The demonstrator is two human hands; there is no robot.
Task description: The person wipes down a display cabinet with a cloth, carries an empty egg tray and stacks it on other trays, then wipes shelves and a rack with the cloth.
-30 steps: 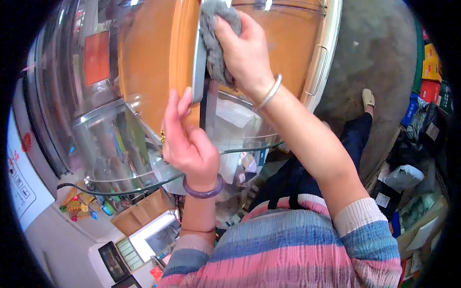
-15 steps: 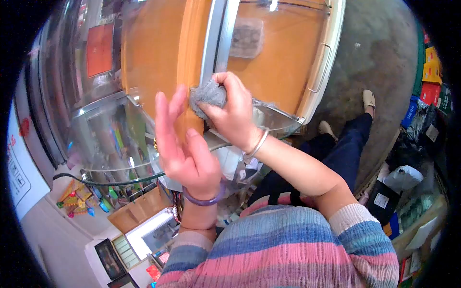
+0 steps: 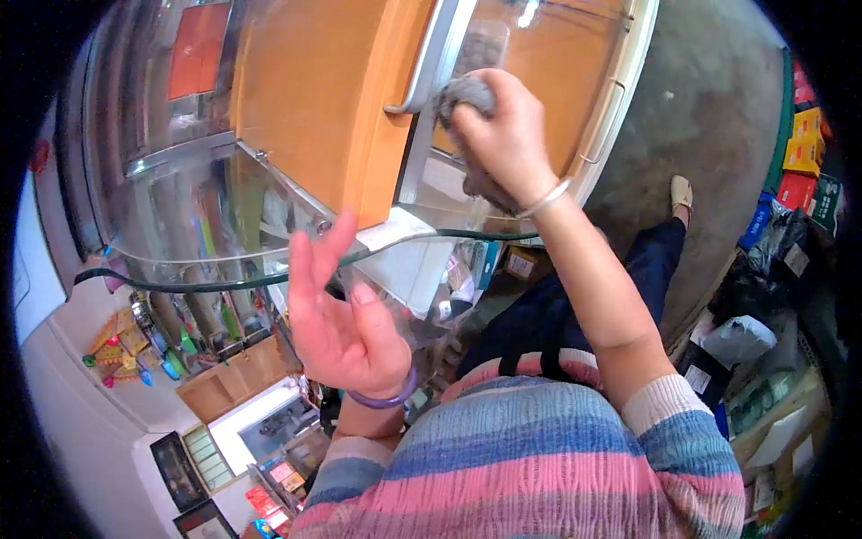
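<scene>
A grey cloth is bunched in my right hand, beside the metal strip on the edge of an orange wooden panel. Part of the cloth hangs below my palm. My left hand is held palm up with its fingers apart and nothing in it, in front of the curved glass edge. Its fingertips are near the bottom corner of the orange panel. White paper lies by that corner.
A glass case with items inside spreads to the left, with a red panel behind. Colourful toys and a wooden box are at lower left. Boxes and black plastic bags line the right side, past the grey floor.
The right hand with the cloth went down towards the left hand, then up and right again. The view has shifted, so the panel's lower corner now shows. The left hand stays open.
</scene>
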